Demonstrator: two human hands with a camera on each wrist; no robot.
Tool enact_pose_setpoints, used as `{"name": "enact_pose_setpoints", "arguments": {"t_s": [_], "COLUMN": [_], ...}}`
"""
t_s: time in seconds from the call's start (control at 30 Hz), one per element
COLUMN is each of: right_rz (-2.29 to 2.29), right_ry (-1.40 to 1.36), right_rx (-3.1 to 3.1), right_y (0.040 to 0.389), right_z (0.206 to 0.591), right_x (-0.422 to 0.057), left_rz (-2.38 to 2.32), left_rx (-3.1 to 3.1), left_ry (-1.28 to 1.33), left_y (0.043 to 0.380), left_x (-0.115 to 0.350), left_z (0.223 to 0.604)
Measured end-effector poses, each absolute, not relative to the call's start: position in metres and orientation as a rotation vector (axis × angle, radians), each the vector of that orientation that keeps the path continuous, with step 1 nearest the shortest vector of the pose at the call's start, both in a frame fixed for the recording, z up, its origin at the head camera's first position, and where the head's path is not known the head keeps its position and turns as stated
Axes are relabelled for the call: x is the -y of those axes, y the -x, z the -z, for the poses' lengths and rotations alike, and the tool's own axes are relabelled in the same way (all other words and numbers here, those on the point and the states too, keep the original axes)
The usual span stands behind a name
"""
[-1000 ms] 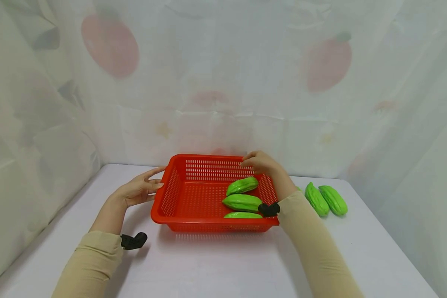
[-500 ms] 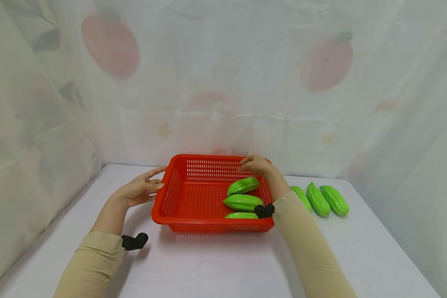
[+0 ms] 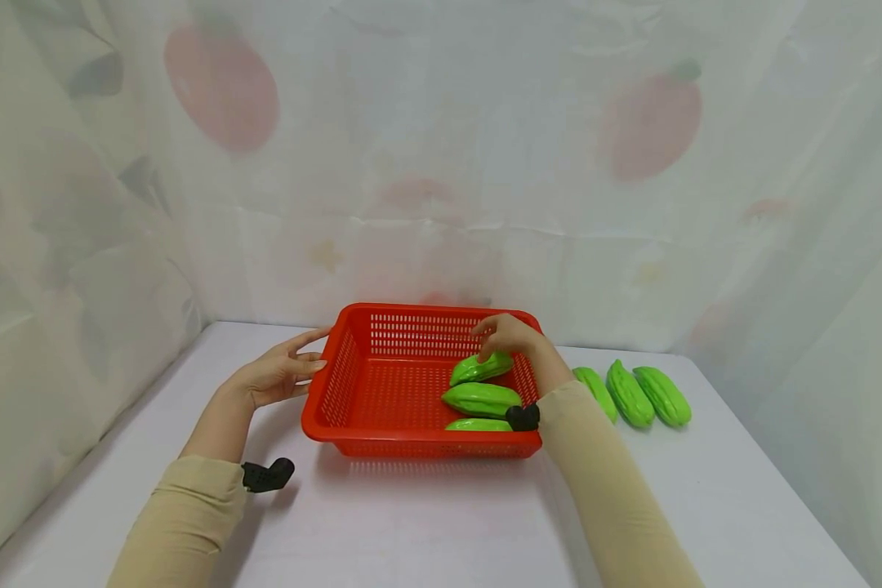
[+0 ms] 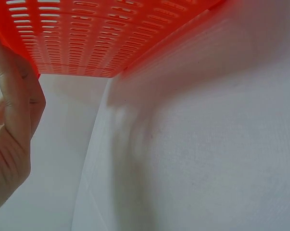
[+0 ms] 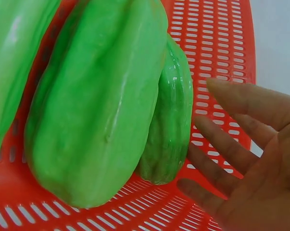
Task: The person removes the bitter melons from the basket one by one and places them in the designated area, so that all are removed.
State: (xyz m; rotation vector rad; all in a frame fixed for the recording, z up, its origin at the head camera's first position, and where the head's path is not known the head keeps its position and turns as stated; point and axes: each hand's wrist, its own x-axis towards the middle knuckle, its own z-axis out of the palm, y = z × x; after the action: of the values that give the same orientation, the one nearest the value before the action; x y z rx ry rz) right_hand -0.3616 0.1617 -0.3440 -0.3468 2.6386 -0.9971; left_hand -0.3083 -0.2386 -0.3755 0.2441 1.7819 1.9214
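Three gourds (image 3: 481,400) lie in the basket (image 3: 412,436), three more gourds (image 3: 630,396) near it on the surface (image 3: 426,523). We see the right hand (image 3: 510,336) spread just beside the far gourd (image 3: 469,372); the left hand (image 3: 279,372) touches the basket, but whether it pinches, we cannot tell. Glossy, the far gourd may slip from a loose grip.
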Motion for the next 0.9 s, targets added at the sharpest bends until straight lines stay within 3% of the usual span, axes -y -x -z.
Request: {"name": "enact_pose_setpoints", "arguments": {"t_s": [0.9], "right_rz": [0.62], "right_ry": [0.481], "right_rx": [-2.655], "right_y": [0.3594], "right_z": [0.3523], "right_x": [-0.1616], "left_rz": [-1.922], "left_rx": [-1.792], "left_ry": [-0.236], "left_y": [0.3058], "left_x": [0.2401], "left_z": [0.3739]}}
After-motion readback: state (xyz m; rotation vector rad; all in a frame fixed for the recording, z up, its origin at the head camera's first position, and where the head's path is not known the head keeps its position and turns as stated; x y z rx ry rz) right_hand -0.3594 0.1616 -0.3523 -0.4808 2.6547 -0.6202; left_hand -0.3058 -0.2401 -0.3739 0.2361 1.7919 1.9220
